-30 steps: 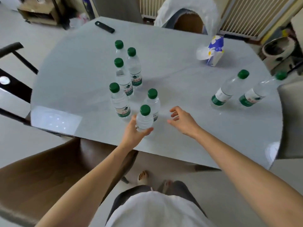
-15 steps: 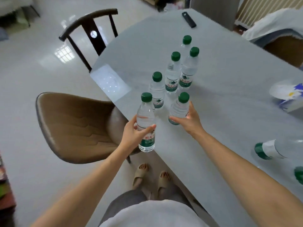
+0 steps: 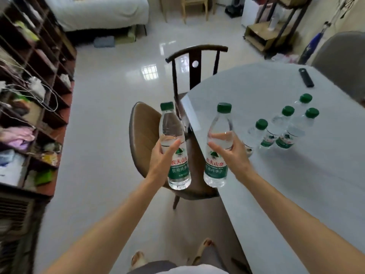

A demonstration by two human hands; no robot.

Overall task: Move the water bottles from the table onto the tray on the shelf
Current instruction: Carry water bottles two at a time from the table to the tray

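Grip (image 3: 161,162) on bottle (image 3: 175,147), airborne

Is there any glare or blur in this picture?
Head view: window glare on the glossy floor and the table corner; the shelf at left is motion-blurred; wide-angle distortion bends the edges; both held bottles' labels read sharply.

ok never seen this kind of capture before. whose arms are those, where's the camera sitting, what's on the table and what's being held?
No robot here: a person wears a wide-angle camera on the head, looking forward and down at their own arms. The left hand grips one water bottle, the right hand another water bottle, both lifted clear of the white table. Four green-capped bottles stand on it, and a dark remote lies farther back. A brown chair sits below the hands; cluttered shelves line the left.
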